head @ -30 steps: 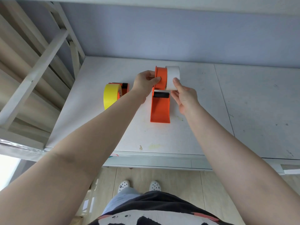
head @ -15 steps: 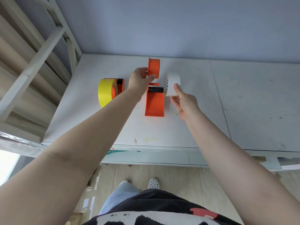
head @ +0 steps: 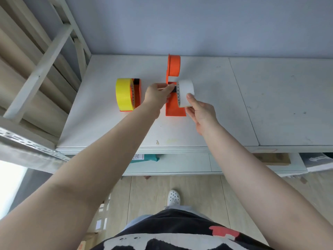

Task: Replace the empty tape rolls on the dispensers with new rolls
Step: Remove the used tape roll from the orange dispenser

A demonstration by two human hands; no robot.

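The pale tabletop [head: 207, 123] ran along a blue-grey wall, with a slatted wooden frame [head: 41, 56] leaning off to my left. Half a second before, my left hand [head: 156, 95] had been up at the orange spool holder [head: 174, 65]; by this frame it had come down and away from it, and the holder stood alone near the wall. That hand now reached across the orange dispenser [head: 175, 107], fingertips at its black bar and right beside the white roll, but I could not tell whether its grip closed on anything. My right hand [head: 201, 112] kept its grip on the white tape roll [head: 185, 92], thumb on the outer face and fingers underneath; the roll had moved left, now sitting over the dispenser's right edge and hiding part of it. The yellow tape roll [head: 124, 93] stood on edge against the second orange dispenser [head: 137, 94], to the left, where it had been. A white clog [head: 173, 197] showed on the wooden floor below.
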